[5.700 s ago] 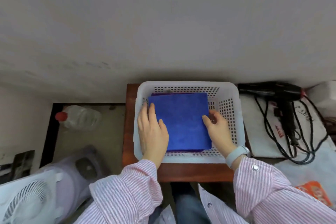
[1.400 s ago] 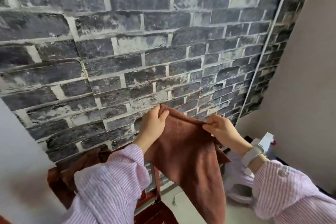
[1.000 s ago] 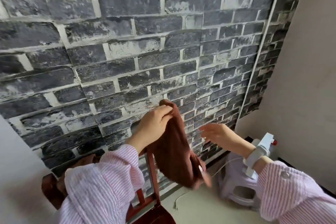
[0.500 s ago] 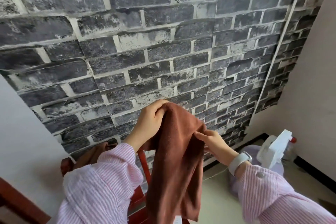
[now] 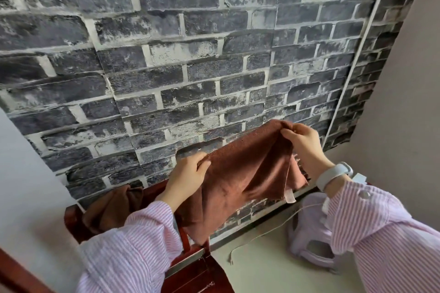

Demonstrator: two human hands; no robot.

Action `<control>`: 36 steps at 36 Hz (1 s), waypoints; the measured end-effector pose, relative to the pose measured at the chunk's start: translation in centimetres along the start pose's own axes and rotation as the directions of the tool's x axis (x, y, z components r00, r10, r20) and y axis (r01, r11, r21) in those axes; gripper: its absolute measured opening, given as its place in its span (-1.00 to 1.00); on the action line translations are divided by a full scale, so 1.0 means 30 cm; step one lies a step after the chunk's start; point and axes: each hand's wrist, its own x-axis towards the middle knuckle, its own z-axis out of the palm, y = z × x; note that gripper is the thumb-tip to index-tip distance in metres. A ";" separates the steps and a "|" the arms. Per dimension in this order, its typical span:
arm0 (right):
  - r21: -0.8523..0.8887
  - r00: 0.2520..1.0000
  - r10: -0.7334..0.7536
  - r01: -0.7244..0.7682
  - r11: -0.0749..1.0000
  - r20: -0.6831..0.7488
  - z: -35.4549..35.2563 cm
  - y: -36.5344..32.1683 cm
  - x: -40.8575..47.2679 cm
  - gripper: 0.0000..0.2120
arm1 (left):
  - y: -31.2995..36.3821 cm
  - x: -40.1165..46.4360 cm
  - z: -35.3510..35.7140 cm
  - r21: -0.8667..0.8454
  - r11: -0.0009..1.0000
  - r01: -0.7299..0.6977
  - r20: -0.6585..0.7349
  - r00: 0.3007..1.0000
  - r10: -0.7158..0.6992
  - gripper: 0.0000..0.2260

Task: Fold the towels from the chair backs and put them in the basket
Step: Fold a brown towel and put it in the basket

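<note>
Dark brick wall point(image 5: 166, 66) is standing behind. Left hand point(image 5: 188, 177) is pinching the brown towel point(image 5: 240, 173) low; right hand point(image 5: 303, 139) is pinching its other corner higher, so its top edge is slanting up rightward, off the chair point(image 5: 73, 219).

Left hand point(image 5: 189, 175) fingertips tucked behind the brown towel point(image 5: 240, 178) edge, not visible. Right hand point(image 5: 303, 144) fingertips partly buried in the towel's top corner. Towel's lower tip drops behind the chair point(image 5: 190, 264) frame. Chair mostly covered by the left sleeve point(image 5: 128, 252), seat cut by bottom edge. Second brown towel point(image 5: 112, 209) on the chair back half hidden by that sleeve. Purple stool point(image 5: 309, 240) partly behind the right sleeve point(image 5: 385, 238). White object point(image 5: 359, 177) past the watch point(image 5: 333, 175) mostly hidden, can't identify.
</note>
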 end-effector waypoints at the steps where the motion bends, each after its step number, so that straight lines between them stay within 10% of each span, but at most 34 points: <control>1: 0.015 1.000 0.022 -0.022 1.000 -0.004 -0.002 -0.005 0.007 -0.98 | -0.007 -0.002 0.002 0.008 1.000 0.011 0.005 1.000 -0.011 -0.68; 7: 0.254 0.981 0.163 -0.186 0.949 0.108 0.035 0.004 0.012 -0.78 | -0.052 -0.040 0.028 0.009 1.000 0.021 0.051 0.998 -0.021 -0.71; 15: -0.016 0.991 0.125 -0.126 0.992 -0.051 0.059 0.076 0.040 -0.79 | -0.122 -0.104 0.017 0.081 0.992 0.098 0.424 0.897 -0.123 -0.69; 25: -0.023 0.960 0.127 -0.137 0.990 -0.249 0.027 0.158 0.021 -0.82 | -0.220 -0.220 0.012 0.259 0.925 0.278 0.129 0.939 -0.318 -0.67; 36: 0.207 0.937 0.295 -0.256 0.944 -0.186 -0.069 0.214 -0.052 -0.74 | -0.208 -0.178 0.082 -0.267 0.807 0.526 0.277 0.844 -0.459 -0.68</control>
